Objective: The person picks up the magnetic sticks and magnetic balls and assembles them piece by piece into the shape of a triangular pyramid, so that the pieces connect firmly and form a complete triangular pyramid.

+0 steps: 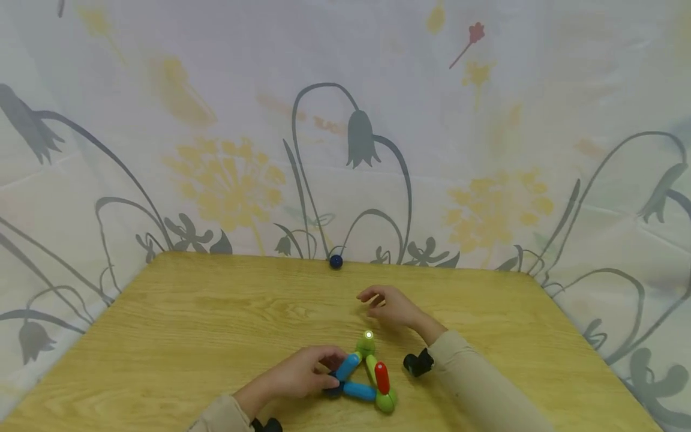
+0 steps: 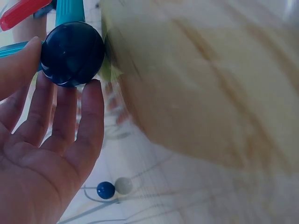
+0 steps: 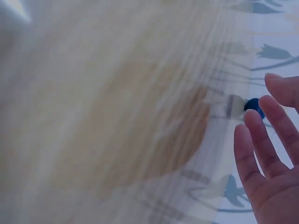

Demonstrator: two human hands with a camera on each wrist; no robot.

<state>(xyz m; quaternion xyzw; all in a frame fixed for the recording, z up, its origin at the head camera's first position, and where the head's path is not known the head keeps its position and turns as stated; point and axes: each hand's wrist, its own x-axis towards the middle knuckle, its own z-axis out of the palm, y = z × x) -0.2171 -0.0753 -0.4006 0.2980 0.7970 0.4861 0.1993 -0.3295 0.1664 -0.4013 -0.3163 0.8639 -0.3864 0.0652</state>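
Observation:
My left hand (image 1: 302, 373) pinches a dark blue ball (image 2: 72, 54) between thumb and fingertips. The ball forms one corner of a small structure of rods and balls. From it a light blue rod (image 1: 348, 366) slants upward and a blue rod (image 1: 360, 391) runs to a green ball (image 1: 385, 401). A red rod (image 1: 381, 378) rises from that green ball. Behind it, a green rod (image 1: 372, 369) leads to another green ball (image 1: 366, 345), which has a bright glint. My right hand (image 1: 396, 307) hovers beyond the structure, fingers loosely bent, holding nothing.
A loose dark blue ball (image 1: 336, 261) lies at the far edge of the wooden table (image 1: 216, 312), by the flower-printed backdrop (image 1: 259, 120). It shows past my right fingertips in the right wrist view. Black wrist cameras sit under both sleeves.

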